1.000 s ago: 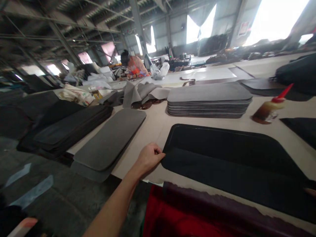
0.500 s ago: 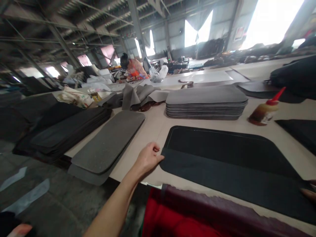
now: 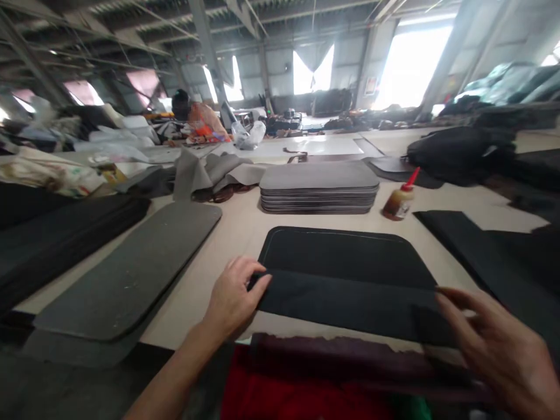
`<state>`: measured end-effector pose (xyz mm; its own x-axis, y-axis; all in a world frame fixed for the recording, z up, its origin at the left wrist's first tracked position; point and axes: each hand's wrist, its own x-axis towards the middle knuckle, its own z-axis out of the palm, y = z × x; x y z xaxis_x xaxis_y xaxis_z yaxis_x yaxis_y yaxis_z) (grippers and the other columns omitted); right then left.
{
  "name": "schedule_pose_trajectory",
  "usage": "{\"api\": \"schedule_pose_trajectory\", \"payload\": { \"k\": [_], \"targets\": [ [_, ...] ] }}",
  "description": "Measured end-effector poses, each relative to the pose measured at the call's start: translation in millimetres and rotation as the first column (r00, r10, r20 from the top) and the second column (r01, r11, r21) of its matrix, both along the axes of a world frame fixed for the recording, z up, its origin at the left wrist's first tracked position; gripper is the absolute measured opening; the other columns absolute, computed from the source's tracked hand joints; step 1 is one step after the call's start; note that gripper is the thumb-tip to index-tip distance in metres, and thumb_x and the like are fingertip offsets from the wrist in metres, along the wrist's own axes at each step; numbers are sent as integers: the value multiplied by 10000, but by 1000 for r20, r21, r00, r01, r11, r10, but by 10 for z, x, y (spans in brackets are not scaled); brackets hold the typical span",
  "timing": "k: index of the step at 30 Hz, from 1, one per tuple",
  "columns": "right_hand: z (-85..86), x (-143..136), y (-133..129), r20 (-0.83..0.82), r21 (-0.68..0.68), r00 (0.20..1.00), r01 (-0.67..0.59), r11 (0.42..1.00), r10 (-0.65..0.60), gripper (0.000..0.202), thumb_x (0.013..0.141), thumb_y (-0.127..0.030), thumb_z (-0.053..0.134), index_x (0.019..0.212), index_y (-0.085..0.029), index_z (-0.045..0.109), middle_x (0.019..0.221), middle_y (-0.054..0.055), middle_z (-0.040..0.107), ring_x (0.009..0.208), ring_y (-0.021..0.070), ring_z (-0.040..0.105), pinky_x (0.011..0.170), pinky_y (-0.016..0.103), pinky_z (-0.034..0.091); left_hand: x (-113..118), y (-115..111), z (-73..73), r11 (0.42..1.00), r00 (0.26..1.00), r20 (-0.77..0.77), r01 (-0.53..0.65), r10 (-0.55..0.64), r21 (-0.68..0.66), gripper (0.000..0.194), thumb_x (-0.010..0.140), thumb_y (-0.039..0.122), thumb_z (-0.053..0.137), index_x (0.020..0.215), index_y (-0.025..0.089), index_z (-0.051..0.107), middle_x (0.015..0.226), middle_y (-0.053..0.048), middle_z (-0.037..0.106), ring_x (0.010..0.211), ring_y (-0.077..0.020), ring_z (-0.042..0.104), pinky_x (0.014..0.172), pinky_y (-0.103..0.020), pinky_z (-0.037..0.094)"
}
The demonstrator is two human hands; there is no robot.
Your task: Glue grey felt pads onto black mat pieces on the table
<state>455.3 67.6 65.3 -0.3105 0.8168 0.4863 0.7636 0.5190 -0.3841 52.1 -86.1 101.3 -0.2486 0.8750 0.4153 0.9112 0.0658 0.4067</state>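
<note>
In front of me on the table lies a black panel [image 3: 341,251] with rounded corners and a thin pale line along its far edge. A piece of black fabric [image 3: 350,300] covers its near part. My left hand [image 3: 238,291] pinches the left edge of the fabric between thumb and fingers, against the panel. At the right end of the same fabric is my right hand [image 3: 494,338], slightly blurred, its fingers bent over the edge and the thumb partly hidden. The fabric stretches between both hands.
Beyond the panel sits a stack of grey panels [image 3: 319,186]. A glue bottle with a red nozzle [image 3: 400,198] stands to its right. Grey panels [image 3: 140,268] lie at left, black pieces [image 3: 490,262] at right. Another person [image 3: 201,119] works farther back.
My view has turned right, bringing my right hand fully into sight at the fabric's right end. My left hand stays at the left edge.
</note>
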Motion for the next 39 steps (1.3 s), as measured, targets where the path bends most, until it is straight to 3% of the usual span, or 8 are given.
{"api": "schedule_pose_trajectory", "payload": {
  "k": [3,5,8,14,19,26,35,39],
  "targets": [
    [37,-571,-311,105,76,954,-291,954,282,419,1047,-453,393,1234,-184,654,1279,120,654,1162,264,625,978,410,535,309,108,-26,936,936,-101,320,-336,-146,462,912,502,597,1281,226,628,1431,-101,557,1376,-293,435,1145,-482,375],
    [18,-872,-451,236,10,872,-443,896,428,462,1059,-407,383,1373,-131,581,1448,116,545,1379,278,451,1125,456,428,462,154,-94,861,874,-145,405,-463,-308,706,875,636,588,1460,255,476,1580,-93,411,1480,-331,303,1189,-561,315],
    [-25,-1060,-540,347,-149,788,-488,860,508,593,1039,-514,423,1490,-132,467,1579,97,370,1474,292,293,1198,527,307,524,173,-244,820,831,-230,383,-507,-425,887,832,768,519,1541,267,338,1625,-104,318,1495,-373,280,1169,-644,301],
    [56,-960,-570,338,-294,777,-450,844,532,772,1008,-664,363,1546,-109,369,1627,120,223,1510,272,189,1240,507,193,315,133,-491,868,749,-442,391,-493,-306,917,832,796,473,1564,280,275,1611,-89,337,1450,-348,383,1146,-554,352],
    [67,-757,-522,398,-282,802,-355,892,445,772,1000,-632,431,1542,-84,373,1616,161,225,1500,317,209,1218,540,250,152,39,-609,914,772,-489,332,-406,-233,978,812,784,523,1584,281,197,1615,-86,335,1449,-355,381,1159,-512,336],
    [-188,-222,-371,493,-79,855,-144,987,164,803,996,-656,387,1510,-40,420,1593,212,268,1472,349,279,1163,553,354,7,-122,-709,953,828,-479,207,-290,-220,1002,787,774,565,1585,303,184,1628,-105,298,1435,-441,369,1072,-611,430],
    [-544,297,-279,482,101,876,-40,994,-14,857,978,-683,319,1467,10,445,1544,256,362,1439,370,345,1126,576,380,-267,-214,-572,926,859,-390,220,-333,-305,857,855,668,588,1569,356,229,1613,-21,334,1444,-324,404,1146,-480,427],
    [-478,391,-107,356,65,934,6,998,-29,746,982,-633,336,1446,-67,481,1507,240,435,1397,397,404,1098,634,389,-362,-242,-493,915,870,-331,272,-366,-297,810,863,623,612,1553,373,269,1591,-9,371,1421,-299,442,1135,-444,449]
  ]
}}
